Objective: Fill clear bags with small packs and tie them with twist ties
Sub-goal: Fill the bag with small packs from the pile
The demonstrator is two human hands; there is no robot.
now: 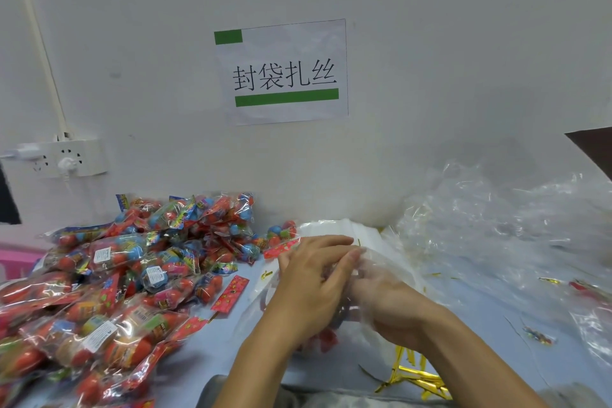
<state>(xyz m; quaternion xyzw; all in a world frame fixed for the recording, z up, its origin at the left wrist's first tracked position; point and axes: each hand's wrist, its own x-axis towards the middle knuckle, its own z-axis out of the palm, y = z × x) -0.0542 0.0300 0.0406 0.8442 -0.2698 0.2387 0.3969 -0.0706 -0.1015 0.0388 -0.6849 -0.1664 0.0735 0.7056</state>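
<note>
White wall behind, pale table [490,301] below — my hands, left [308,278] and right [387,301], pinch a clear bag [374,262] centrally; small packs [126,275] lie left (nearer my left hand).

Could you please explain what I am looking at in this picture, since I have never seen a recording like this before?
There is no machine here: a person wears a camera on the head, so this single view looks forward and down at their own two hands. The left hand and right hand meet over a clear bag, with the right hand seemingly inside the plastic; what it holds is hidden. To the left lies a heap of small packs in red and blue. Loose clear bags are piled on the right, and gold twist ties lie near the front edge. A paper sign hangs on the wall, beside a power strip.
</note>
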